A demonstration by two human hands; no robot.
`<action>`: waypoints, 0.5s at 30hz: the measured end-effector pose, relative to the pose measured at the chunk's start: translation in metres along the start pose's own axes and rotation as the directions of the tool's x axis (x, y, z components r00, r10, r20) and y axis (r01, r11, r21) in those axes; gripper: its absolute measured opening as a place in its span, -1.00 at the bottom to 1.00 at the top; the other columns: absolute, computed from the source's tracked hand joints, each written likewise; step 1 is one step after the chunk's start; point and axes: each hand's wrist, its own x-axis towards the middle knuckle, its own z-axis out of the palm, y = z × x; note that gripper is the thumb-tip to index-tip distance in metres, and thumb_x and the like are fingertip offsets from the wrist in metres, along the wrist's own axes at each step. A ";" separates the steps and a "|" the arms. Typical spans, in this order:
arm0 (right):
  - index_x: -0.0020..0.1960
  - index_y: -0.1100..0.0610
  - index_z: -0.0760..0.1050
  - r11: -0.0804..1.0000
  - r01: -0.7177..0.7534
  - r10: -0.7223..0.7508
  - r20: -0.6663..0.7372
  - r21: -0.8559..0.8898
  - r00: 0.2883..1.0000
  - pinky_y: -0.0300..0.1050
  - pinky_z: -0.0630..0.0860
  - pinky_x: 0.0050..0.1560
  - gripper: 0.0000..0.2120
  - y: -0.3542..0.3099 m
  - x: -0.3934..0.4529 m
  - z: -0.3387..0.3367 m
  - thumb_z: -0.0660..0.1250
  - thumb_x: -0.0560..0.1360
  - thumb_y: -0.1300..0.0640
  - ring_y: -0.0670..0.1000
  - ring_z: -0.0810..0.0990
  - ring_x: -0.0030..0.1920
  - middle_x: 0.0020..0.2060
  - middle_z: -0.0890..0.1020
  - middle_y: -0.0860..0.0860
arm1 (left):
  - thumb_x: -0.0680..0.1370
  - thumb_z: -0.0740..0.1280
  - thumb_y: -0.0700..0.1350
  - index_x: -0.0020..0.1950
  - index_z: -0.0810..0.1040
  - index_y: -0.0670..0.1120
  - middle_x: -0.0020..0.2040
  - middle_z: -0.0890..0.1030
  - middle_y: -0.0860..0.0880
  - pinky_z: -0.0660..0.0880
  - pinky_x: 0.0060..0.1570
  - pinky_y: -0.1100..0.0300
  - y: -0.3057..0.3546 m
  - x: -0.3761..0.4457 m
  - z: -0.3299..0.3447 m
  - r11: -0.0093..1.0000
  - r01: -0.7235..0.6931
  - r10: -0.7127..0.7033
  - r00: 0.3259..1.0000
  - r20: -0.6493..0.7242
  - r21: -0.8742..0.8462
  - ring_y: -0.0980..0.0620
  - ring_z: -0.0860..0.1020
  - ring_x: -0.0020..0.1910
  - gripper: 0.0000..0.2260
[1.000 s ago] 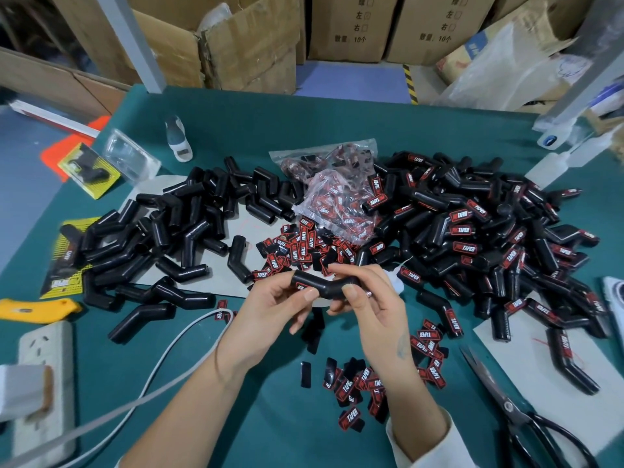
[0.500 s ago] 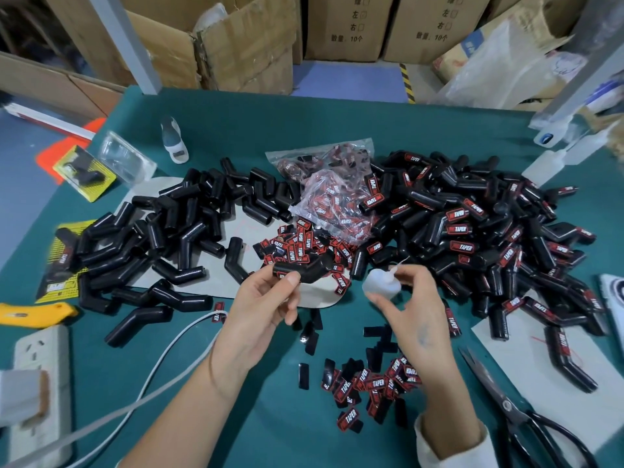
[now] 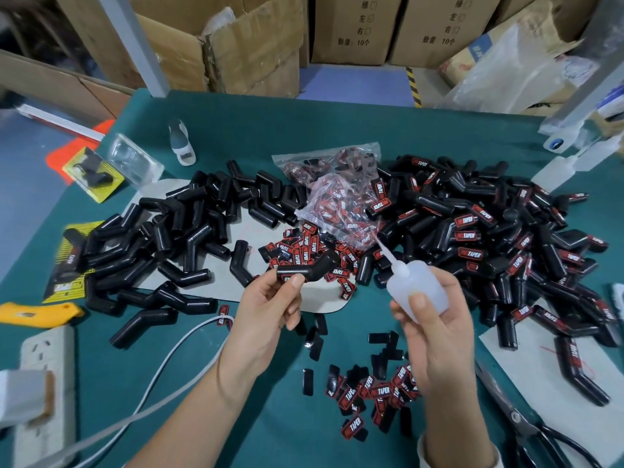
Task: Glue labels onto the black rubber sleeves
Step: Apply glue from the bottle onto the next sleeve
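- The left hand (image 3: pixel 270 309) pinches one bent black sleeve (image 3: pixel 309 266) between thumb and fingers, holding it up off the worktop (image 3: pixel 337 130), over the loose labels at mid-worktop.
- The right hand (image 3: pixel 435 336) grips a small translucent glue bottle (image 3: pixel 417 288), fingers wrapped round its body, thumb on the near face. Its thin nozzle points up and to the left, toward the far edge, and sits near the sleeve but clear of it.
- The step in hand looks like gluing: sleeve presented, bottle raised, no glue visible on the sleeve, and no label on the side that shows.
- Bare sleeves (image 3: pixel 175 241) lie heaped toward the left edge; labelled ones (image 3: pixel 489 238) pile up toward the right edge.
- Red-and-black labels (image 3: pixel 304 246) lie scattered just beyond the held sleeve, below an open label bag (image 3: pixel 341 204). A second scatter (image 3: pixel 374 393) lies by the near edge, between the two forearms, some face down.
- The next move, as I judge it, calls for tipping the nozzle down onto the sleeve's flat side and squeezing out a small bead, with the sleeve held steady.
- After that the bottle would need setting down to free the right hand for a label.
- Scissors (image 3: pixel 526 423) lie at the near right corner, a yellow knife (image 3: pixel 37 310) and a power strip (image 3: pixel 44 359) by the left edge.
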 end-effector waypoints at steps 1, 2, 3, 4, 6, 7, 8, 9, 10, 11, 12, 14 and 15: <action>0.06 -0.11 0.65 1.000 0.009 -0.008 -0.023 0.030 1.000 -0.26 0.57 -0.14 -0.80 0.000 -0.001 0.000 0.49 0.45 0.08 -0.08 0.61 -0.17 -0.07 0.68 -0.06 | 0.61 0.43 -0.09 0.00 0.63 -0.22 -0.36 0.30 -0.03 0.30 -0.47 0.30 -0.001 0.000 0.000 1.000 -0.002 0.002 1.000 -0.012 -0.002 0.06 0.29 -0.45 -0.81; 0.04 -0.09 0.63 0.998 0.022 -0.020 -0.040 0.052 0.999 -0.27 0.54 -0.18 -0.81 -0.001 -0.002 0.001 0.51 0.46 0.10 -0.09 0.57 -0.19 -0.10 0.67 -0.07 | 0.63 0.45 -0.09 0.02 0.59 -0.29 -0.37 0.30 -0.02 0.30 -0.48 0.30 -0.002 0.001 -0.001 1.000 0.000 0.000 1.000 -0.025 -0.008 0.06 0.29 -0.46 -0.75; 0.03 -0.07 0.62 0.998 0.040 -0.037 -0.050 0.054 0.998 -0.26 0.53 -0.20 -0.80 -0.001 -0.002 0.001 0.55 0.44 0.07 -0.09 0.54 -0.19 -0.12 0.65 -0.06 | 0.63 0.45 -0.09 0.02 0.54 -0.34 -0.38 0.30 -0.01 0.30 -0.48 0.30 -0.003 0.001 -0.001 1.000 0.003 -0.004 0.999 -0.036 -0.020 0.07 0.29 -0.47 -0.70; 0.04 -0.06 0.61 0.998 0.060 -0.058 -0.055 0.033 0.997 -0.26 0.52 -0.19 -0.74 -0.002 -0.004 0.001 0.59 0.41 0.01 -0.08 0.53 -0.19 -0.12 0.64 -0.06 | 0.61 0.44 -0.09 0.00 0.52 -0.35 -0.38 0.29 -0.01 0.30 -0.49 0.31 -0.004 0.001 0.000 0.999 0.006 -0.008 0.999 -0.042 -0.036 0.07 0.29 -0.46 -0.70; 0.06 -0.10 0.62 0.991 0.116 -0.120 -0.059 -0.068 0.991 -0.26 0.55 -0.12 -0.69 -0.003 -0.007 0.002 0.61 0.37 -0.06 -0.05 0.58 -0.12 -0.06 0.66 -0.06 | 0.60 0.44 -0.10 -0.05 0.57 -0.24 -0.38 0.29 0.00 0.31 -0.51 0.32 -0.003 0.000 0.001 0.998 0.008 -0.011 0.999 -0.039 -0.069 0.09 0.28 -0.45 -0.80; 0.08 -0.14 0.61 0.977 0.162 -0.171 -0.055 -0.136 0.984 -0.27 0.58 -0.05 -0.70 -0.002 -0.009 0.004 0.58 0.38 -0.03 -0.04 0.62 -0.05 -0.02 0.67 -0.08 | 0.61 0.46 -0.11 -0.10 0.59 -0.17 -0.37 0.29 -0.01 0.31 -0.52 0.33 -0.003 0.000 0.002 0.997 0.012 -0.015 0.999 -0.037 -0.079 0.10 0.28 -0.45 -0.84; 0.09 -0.16 0.60 0.956 0.214 -0.225 -0.033 -0.200 0.974 -0.29 0.59 0.01 -0.71 -0.001 -0.012 0.006 0.54 0.41 0.02 -0.05 0.65 0.03 0.03 0.67 -0.09 | 0.61 0.47 -0.11 -0.14 0.61 -0.11 -0.37 0.29 -0.01 0.32 -0.52 0.33 -0.002 0.000 0.002 0.996 0.018 -0.021 0.999 -0.038 -0.086 0.11 0.27 -0.46 -0.85; 0.11 -0.17 0.59 0.929 0.272 -0.280 0.006 -0.249 0.960 -0.29 0.59 0.05 -0.70 0.000 -0.013 0.010 0.51 0.43 0.06 -0.06 0.66 0.09 0.07 0.67 -0.10 | 0.59 0.45 -0.10 -0.16 0.62 -0.08 -0.37 0.29 -0.01 0.31 -0.52 0.34 -0.001 0.001 0.002 0.995 0.024 -0.028 0.999 -0.041 -0.093 0.11 0.27 -0.46 -0.86; 0.14 -0.18 0.57 0.893 0.339 -0.339 0.054 -0.297 0.939 -0.27 0.58 0.10 -0.69 0.001 -0.014 0.012 0.49 0.46 0.10 -0.05 0.66 0.12 0.08 0.67 -0.12 | 0.57 0.44 -0.10 -0.17 0.64 -0.06 -0.37 0.29 -0.01 0.31 -0.53 0.34 0.000 0.001 0.002 0.994 0.031 -0.035 0.998 -0.046 -0.103 0.12 0.27 -0.45 -0.87; 0.17 -0.19 0.56 0.844 0.406 -0.395 0.104 -0.350 0.913 -0.22 0.58 0.15 -0.67 0.003 -0.015 0.014 0.47 0.48 0.13 -0.02 0.65 0.15 0.09 0.66 -0.16 | 0.56 0.44 -0.10 -0.17 0.65 -0.06 -0.37 0.29 -0.01 0.30 -0.54 0.34 0.001 0.001 0.002 0.993 0.036 -0.043 0.998 -0.053 -0.114 0.12 0.27 -0.45 -0.88; 0.19 -0.18 0.54 0.792 0.460 -0.438 0.150 -0.402 0.886 -0.13 0.57 0.18 -0.65 0.005 -0.014 0.015 0.46 0.49 0.15 0.03 0.65 0.16 0.09 0.65 -0.18 | 0.55 0.44 -0.10 -0.18 0.66 -0.05 -0.36 0.29 -0.01 0.30 -0.55 0.34 0.002 0.001 0.002 0.991 0.041 -0.049 0.997 -0.060 -0.124 0.13 0.27 -0.45 -0.89; 0.20 -0.10 0.53 0.701 0.522 -0.483 0.216 -0.486 0.849 0.08 0.57 0.16 -0.68 0.008 -0.013 0.014 0.46 0.51 0.16 0.14 0.64 0.17 0.10 0.65 -0.16 | 0.55 0.44 -0.10 -0.19 0.66 -0.04 -0.36 0.29 -0.02 0.29 -0.56 0.35 0.003 0.002 0.001 0.989 0.047 -0.057 0.996 -0.070 -0.141 0.13 0.27 -0.45 -0.88; 0.18 -0.05 0.53 0.662 0.544 -0.498 0.241 -0.516 0.833 0.13 0.56 0.14 -0.71 0.010 -0.012 0.012 0.46 0.51 0.17 0.16 0.63 0.16 0.10 0.65 -0.15 | 0.54 0.45 -0.10 -0.19 0.66 -0.05 -0.35 0.30 -0.02 0.29 -0.56 0.35 0.003 0.002 0.000 0.988 0.048 -0.059 0.996 -0.073 -0.149 0.14 0.27 -0.44 -0.89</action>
